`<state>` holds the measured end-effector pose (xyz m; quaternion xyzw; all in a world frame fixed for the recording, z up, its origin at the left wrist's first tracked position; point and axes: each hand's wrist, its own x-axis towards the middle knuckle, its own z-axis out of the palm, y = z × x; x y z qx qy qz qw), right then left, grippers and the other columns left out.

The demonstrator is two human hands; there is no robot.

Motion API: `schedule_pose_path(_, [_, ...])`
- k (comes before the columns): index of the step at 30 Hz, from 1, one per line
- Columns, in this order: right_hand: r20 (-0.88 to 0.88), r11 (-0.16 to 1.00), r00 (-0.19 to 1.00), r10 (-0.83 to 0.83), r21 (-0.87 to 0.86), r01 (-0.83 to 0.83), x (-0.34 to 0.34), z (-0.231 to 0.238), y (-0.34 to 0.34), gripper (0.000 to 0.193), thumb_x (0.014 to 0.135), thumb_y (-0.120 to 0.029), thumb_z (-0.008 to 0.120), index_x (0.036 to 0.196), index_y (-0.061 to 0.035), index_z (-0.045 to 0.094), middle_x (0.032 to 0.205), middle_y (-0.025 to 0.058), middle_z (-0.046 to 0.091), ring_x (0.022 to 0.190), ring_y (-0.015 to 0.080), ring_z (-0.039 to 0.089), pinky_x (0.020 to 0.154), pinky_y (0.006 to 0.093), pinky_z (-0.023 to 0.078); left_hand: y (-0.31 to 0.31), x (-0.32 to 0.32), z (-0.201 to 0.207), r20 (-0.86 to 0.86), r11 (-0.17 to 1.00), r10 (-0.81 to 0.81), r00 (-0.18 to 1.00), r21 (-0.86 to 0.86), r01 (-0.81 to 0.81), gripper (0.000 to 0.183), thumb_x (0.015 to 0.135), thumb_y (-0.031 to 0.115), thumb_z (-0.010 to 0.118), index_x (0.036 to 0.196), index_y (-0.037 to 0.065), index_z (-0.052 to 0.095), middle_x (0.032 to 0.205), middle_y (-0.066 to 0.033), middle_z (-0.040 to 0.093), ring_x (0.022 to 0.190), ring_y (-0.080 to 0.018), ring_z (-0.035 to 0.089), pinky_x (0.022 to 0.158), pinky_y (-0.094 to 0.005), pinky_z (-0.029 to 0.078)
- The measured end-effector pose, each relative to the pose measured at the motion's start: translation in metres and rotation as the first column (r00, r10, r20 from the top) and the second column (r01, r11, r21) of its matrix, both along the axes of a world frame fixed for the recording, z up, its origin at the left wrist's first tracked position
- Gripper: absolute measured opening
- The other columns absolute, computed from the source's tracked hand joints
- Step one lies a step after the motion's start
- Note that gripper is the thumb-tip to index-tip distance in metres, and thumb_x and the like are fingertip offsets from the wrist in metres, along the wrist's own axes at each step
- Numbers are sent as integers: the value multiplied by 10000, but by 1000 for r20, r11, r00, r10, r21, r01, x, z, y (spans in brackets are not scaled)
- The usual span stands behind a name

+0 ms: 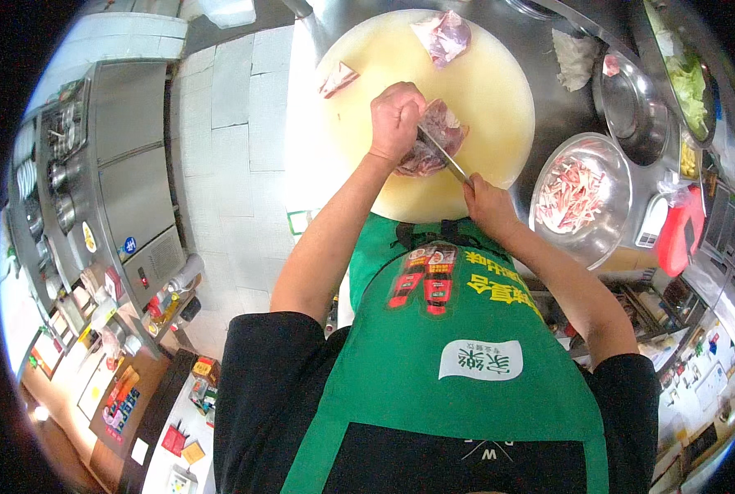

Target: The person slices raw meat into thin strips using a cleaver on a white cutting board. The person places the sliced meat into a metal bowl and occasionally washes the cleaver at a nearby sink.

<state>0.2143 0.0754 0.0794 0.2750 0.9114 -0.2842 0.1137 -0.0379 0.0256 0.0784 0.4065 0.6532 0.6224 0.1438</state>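
While right hand [492,207] grips knife [447,158] | raw meat [448,123] mottled purplish-red, pale-streaked | left hand [395,119] clenched (contents hidden)

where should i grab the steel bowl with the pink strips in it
Probably by the near-right rim of the steel bowl, coming from the person's side: the round edge looks open there and the wall inside is bare, while the pink strips heap leftward and the far rim sits close to the dark pan.

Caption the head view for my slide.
Right hand gripping a knife across raw meat on a round board, left hand close by.
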Motion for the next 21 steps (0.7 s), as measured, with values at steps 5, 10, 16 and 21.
schedule_pose_path(5, [-1, 1000, 1000, -8, 3, 8, -5, 4, -5, 213, 1021, -236, 499, 1042, -24, 511, 782, 231, 683, 703, 433, 683, 601, 544, 535, -3, -9, -5, 86, 999, 8, 996, -54, -4, 128, 768, -2, 447, 682, 10, 541, 642, -83, 534, 608, -207, 531, 602, -321, 440])
schedule_pose_path(10, [89, 999, 996, 27, -34, -24, -29, 40, -4, 195, 1010, -201, 493, 1056, -12, 497, 753, 246, 669, 710, 449, 678, 624, 556, 534, -1, -19, -33, 412, 995, 57, 909, 56, -88, 198, 829, -30, 405, 689, 25, 534, 655, -1, 500, 625, -101, 452, 585, -254, 364])
schedule_pose_path(16, [213, 998, 975, 61, -44, -53, -62, 81, -4, 180, 1010, -174, 458, 1067, -4, 472, 752, 250, 666, 721, 460, 677, 635, 562, 535, -6, -33, -52, 624, 987, 12, 781, 119, -110, 226, 856, -40, 389, 695, 41, 526, 677, 24, 475, 632, -74, 394, 573, -237, 302])
schedule_pose_path(21, [352, 998, 934, 58, -15, -56, -67, 81, -7, 185, 1021, -179, 453, 1073, -2, 458, 724, 247, 652, 707, 457, 674, 628, 558, 533, -5, -30, -54, 653, 984, -29, 757, 152, -94, 209, 837, -47, 397, 689, 29, 523, 663, 13, 482, 619, -77, 398, 561, -246, 306])
